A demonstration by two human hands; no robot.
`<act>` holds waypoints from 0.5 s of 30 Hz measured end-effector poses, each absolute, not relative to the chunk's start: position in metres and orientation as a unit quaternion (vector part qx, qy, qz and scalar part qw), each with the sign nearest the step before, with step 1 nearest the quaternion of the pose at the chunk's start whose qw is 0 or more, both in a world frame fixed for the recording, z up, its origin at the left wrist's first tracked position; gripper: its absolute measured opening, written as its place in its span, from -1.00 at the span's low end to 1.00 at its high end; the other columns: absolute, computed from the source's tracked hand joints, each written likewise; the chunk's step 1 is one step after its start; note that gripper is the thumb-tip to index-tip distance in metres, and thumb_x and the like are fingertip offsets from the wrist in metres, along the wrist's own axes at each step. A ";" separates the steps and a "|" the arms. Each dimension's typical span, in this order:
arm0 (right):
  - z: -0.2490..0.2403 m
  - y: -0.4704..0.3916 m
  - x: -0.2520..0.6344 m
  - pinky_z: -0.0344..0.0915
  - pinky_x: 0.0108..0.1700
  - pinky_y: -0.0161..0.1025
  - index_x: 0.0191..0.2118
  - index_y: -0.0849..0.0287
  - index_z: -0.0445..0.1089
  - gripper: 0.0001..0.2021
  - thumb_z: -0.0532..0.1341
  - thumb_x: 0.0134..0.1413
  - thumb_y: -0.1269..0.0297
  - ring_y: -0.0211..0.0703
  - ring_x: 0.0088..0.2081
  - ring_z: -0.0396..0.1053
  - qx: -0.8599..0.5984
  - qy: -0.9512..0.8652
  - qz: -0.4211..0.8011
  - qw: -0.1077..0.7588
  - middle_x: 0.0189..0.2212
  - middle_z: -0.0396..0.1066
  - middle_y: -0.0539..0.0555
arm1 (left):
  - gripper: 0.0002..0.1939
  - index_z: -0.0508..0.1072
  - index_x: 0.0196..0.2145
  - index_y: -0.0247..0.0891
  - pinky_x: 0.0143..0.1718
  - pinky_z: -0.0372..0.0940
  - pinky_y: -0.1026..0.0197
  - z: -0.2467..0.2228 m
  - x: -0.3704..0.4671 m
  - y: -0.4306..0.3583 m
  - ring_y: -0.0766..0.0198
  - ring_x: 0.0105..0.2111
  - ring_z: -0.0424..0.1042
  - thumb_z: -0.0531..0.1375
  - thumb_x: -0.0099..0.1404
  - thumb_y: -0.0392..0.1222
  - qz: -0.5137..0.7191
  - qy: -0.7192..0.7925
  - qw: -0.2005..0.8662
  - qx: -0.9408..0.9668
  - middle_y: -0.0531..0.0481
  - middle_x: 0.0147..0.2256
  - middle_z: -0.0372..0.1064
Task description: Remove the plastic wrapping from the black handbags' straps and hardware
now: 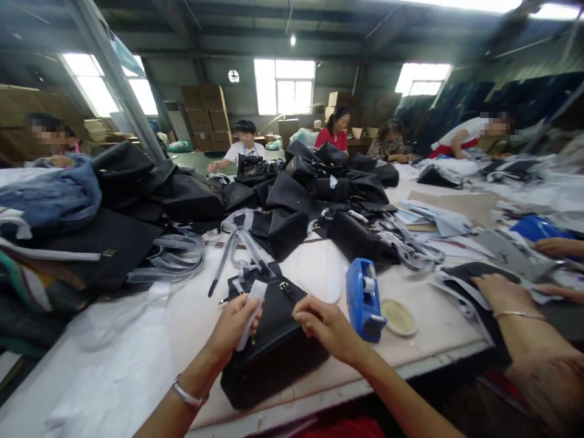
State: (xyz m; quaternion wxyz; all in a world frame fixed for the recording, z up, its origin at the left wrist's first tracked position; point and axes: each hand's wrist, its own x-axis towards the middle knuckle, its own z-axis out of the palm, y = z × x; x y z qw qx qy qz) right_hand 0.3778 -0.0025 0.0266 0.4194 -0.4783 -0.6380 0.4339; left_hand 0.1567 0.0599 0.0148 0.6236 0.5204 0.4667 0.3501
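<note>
A black bag [278,344] lies on the pale table in front of me, with a gold-coloured buckle on its strap and clear wrapping round its handles. In my left hand [237,322], above the bag's left part, is a narrow whitish wrapped strip [252,313], held upright and slightly tilted. Over the bag's right edge is my right hand [322,322], its fingers curled and pinched together; whatever they hold, if anything, is too small to see. To the right of that hand stands a blue tape dispenser [364,301], beside a round yellowish disc [398,317].
Many black bags [292,191] are heaped across the back of the table [196,316]. White wrapping lies at the left, near a denim garment [59,191]. Another person's arm [524,316] reaches over a black item at the right. Several people sit or lean beyond the heap.
</note>
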 end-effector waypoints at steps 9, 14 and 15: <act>0.031 0.068 0.336 0.16 -0.32 -0.39 -0.25 0.14 0.36 -0.90 0.11 0.21 0.33 -0.29 -0.40 0.32 -0.416 -0.788 0.276 0.361 -0.45 0.36 -0.04 | -0.69 0.30 -0.29 -0.27 -0.59 0.13 0.38 0.014 0.154 0.059 0.44 -0.59 0.20 0.09 0.31 0.07 0.358 0.440 0.615 0.548 0.10 -0.48 0.25; 0.032 0.073 0.333 0.19 -0.27 -0.37 -0.20 0.13 0.33 -0.92 0.12 0.20 0.34 -0.24 -0.34 0.38 -0.423 -0.809 0.246 0.326 -0.37 0.43 0.01 | -0.72 0.29 -0.23 -0.26 -0.60 0.09 0.39 0.014 0.151 0.060 0.45 -0.61 0.17 0.07 0.34 0.04 0.355 0.427 0.627 0.547 0.13 -0.50 0.23; 0.032 0.074 0.333 0.18 -0.29 -0.38 -0.20 0.13 0.32 -0.92 0.12 0.20 0.34 -0.24 -0.35 0.38 -0.427 -0.810 0.244 0.321 -0.38 0.42 0.01 | -0.72 0.28 -0.23 -0.25 -0.61 0.08 0.39 0.015 0.151 0.060 0.45 -0.61 0.16 0.06 0.34 0.04 0.354 0.420 0.633 0.546 0.13 -0.50 0.23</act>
